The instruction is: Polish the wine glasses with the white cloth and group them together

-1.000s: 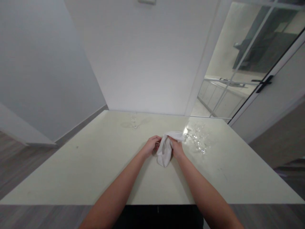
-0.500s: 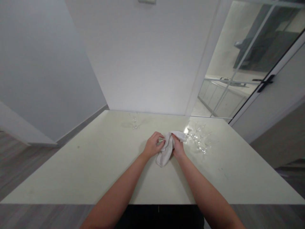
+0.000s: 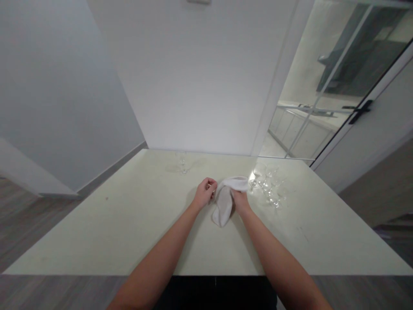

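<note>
Over the middle of the pale table [image 3: 97, 232], my left hand [image 3: 204, 194] is closed in a pinch on a small clear glass that I can barely make out against the cloth. Just to its right, my right hand [image 3: 240, 201] grips a white cloth [image 3: 226, 200], which wraps over that hand and hangs down toward the table. The two hands sit close together with the cloth between them. A group of several clear stemmed glasses [image 3: 268, 186] stands just right of my right hand. One more clear glass [image 3: 182, 162] stands alone at the far side.
A white wall runs behind the table. At the right is a glass-panelled door [image 3: 342, 82] with a black handle. Grey wood floor shows at the left and right of the table, and the table's near edge lies below my forearms.
My left hand's fingers have curled back into a tighter pinch and shifted slightly left. The cloth has been turned over my right hand and now hangs more straight down.
</note>
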